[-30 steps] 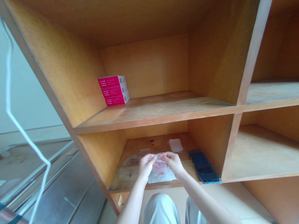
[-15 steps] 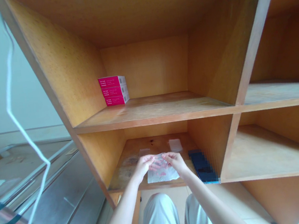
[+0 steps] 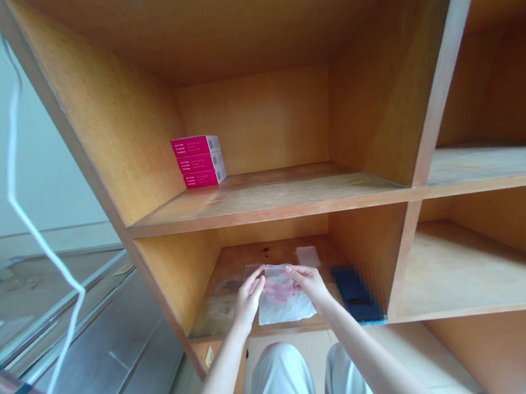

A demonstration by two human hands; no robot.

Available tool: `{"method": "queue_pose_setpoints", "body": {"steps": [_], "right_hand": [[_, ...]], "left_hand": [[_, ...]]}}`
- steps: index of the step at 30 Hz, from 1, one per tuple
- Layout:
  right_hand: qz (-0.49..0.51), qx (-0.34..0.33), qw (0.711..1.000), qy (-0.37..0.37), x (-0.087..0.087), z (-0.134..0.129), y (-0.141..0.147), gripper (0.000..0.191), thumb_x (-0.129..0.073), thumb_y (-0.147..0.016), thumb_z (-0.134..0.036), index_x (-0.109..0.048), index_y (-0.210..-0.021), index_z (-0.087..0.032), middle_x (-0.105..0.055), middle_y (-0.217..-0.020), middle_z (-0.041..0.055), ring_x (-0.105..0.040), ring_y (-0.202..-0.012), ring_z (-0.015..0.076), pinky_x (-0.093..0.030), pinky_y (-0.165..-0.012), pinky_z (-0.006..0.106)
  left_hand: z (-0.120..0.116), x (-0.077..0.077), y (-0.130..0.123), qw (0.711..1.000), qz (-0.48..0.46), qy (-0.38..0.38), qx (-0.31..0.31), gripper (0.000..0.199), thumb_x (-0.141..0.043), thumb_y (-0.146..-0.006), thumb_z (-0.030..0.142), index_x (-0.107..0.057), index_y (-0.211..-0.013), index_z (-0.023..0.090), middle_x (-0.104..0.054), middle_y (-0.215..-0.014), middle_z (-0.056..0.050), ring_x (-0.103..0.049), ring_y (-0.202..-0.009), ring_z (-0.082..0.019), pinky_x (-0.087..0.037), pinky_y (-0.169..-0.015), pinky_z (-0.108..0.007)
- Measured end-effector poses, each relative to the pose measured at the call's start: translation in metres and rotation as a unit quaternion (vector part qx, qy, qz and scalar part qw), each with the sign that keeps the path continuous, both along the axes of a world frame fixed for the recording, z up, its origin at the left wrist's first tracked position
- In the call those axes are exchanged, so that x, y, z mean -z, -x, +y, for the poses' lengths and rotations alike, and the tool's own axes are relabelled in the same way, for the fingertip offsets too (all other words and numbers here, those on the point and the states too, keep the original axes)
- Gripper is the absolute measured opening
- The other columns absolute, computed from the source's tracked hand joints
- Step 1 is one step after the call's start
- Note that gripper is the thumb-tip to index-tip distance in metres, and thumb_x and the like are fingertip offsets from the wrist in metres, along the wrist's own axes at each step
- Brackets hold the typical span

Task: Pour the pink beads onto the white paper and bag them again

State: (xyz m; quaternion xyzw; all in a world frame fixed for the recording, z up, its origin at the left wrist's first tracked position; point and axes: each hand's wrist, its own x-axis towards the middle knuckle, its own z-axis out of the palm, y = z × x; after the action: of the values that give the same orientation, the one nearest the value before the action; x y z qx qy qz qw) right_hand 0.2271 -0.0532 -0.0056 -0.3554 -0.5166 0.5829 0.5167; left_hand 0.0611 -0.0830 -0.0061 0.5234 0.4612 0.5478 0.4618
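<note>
The person wore loose, pale grey trousers (image 3: 281, 388) of a soft, faintly shiny cloth, in one even shade. Shallow creases ran down the fabric, which formed two rounded knee shapes below the lower shelf board (image 3: 476, 311). The left forearm (image 3: 214, 384) and the right forearm (image 3: 366, 358) were bare, long and slender, and tapered toward the wrists. The left hand (image 3: 248, 301) and the right hand (image 3: 309, 284) were also bare, with slim, narrow fingers, and both showed above that board's front edge.
</note>
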Motion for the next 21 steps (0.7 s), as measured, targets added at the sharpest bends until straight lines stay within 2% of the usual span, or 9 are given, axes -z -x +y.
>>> {"method": "queue_pose_setpoints", "body": {"steps": [3, 5, 7, 10, 14, 18, 21], "right_hand": [[0.031, 0.049, 0.998, 0.014, 0.000, 0.001, 0.007, 0.047, -0.059, -0.064, -0.055, -0.068, -0.086, -0.014, -0.068, -0.086, 0.0105, -0.062, -0.063, 0.0191, -0.045, -0.045, 0.024], [0.046, 0.069, 0.996, 0.015, 0.000, 0.001, 0.013, 0.046, -0.059, -0.064, -0.054, -0.067, -0.086, -0.015, -0.068, -0.088, 0.0101, -0.062, -0.063, 0.0189, -0.045, -0.045, 0.024], [0.039, 0.084, 0.996, 0.003, 0.000, 0.000, 0.019, 0.043, -0.059, -0.065, -0.053, -0.068, -0.083, -0.015, -0.068, -0.084, 0.0092, -0.061, -0.060, 0.0183, -0.045, -0.044, 0.024], [0.009, 0.088, 0.996, -0.031, 0.001, -0.002, 0.024, 0.042, -0.059, -0.066, -0.052, -0.069, -0.082, -0.015, -0.069, -0.079, 0.0083, -0.060, -0.060, 0.0188, -0.045, -0.046, 0.026], [-0.003, 0.088, 0.993, -0.077, 0.001, -0.003, 0.026, 0.040, -0.059, -0.067, -0.050, -0.069, -0.087, -0.016, -0.069, -0.084, 0.0077, -0.061, -0.068, 0.0208, -0.047, -0.057, 0.028], [-0.008, 0.069, 0.996, -0.057, 0.002, -0.002, 0.025, 0.046, -0.057, -0.069, -0.051, -0.066, -0.095, -0.014, -0.068, -0.071, 0.0075, -0.059, -0.057, 0.0187, -0.044, -0.048, 0.027], [0.016, 0.047, 0.998, -0.043, 0.008, 0.002, 0.020, 0.051, -0.060, -0.067, -0.049, -0.061, -0.105, -0.014, -0.068, -0.083, 0.0092, -0.060, -0.061, 0.0187, -0.046, -0.053, 0.028]], "left_hand": [[0.000, 0.016, -0.014, 0.993, 0.029, -0.082, -0.085, 0.055, -0.057, -0.073, 0.039, -0.033, -0.120, 0.021, -0.060, -0.097, -0.006, -0.060, -0.080, -0.016, -0.047, -0.076, -0.033], [0.000, 0.025, -0.024, 0.979, 0.065, -0.134, -0.140, 0.058, -0.063, -0.067, 0.034, -0.032, -0.115, 0.022, -0.051, -0.110, -0.009, -0.058, -0.085, -0.016, -0.045, -0.080, -0.035], [0.002, 0.033, -0.032, 0.968, 0.112, -0.153, -0.167, 0.058, -0.067, -0.063, 0.032, -0.034, -0.110, 0.021, -0.046, -0.114, -0.011, -0.054, -0.093, -0.019, -0.044, -0.082, -0.036], [0.006, 0.040, -0.040, 0.955, 0.166, -0.158, -0.189, 0.058, -0.068, -0.059, 0.029, -0.034, -0.104, 0.021, -0.044, -0.113, -0.011, -0.049, -0.102, -0.023, -0.042, -0.084, -0.037], [0.009, 0.040, -0.045, 0.941, 0.196, -0.174, -0.213, 0.050, -0.066, -0.059, 0.023, -0.036, -0.098, 0.022, -0.044, -0.111, -0.010, -0.046, -0.105, -0.024, -0.039, -0.087, -0.039], [0.010, 0.040, -0.043, 0.925, 0.222, -0.207, -0.228, 0.045, -0.060, -0.062, 0.018, -0.038, -0.101, 0.020, -0.045, -0.109, -0.009, -0.046, -0.104, -0.023, -0.037, -0.090, -0.039], [0.013, 0.043, -0.034, 0.913, 0.253, -0.218, -0.233, 0.048, -0.057, -0.064, 0.016, -0.037, -0.107, 0.019, -0.045, -0.110, -0.010, -0.044, -0.106, -0.023, -0.036, -0.091, -0.039]]}}
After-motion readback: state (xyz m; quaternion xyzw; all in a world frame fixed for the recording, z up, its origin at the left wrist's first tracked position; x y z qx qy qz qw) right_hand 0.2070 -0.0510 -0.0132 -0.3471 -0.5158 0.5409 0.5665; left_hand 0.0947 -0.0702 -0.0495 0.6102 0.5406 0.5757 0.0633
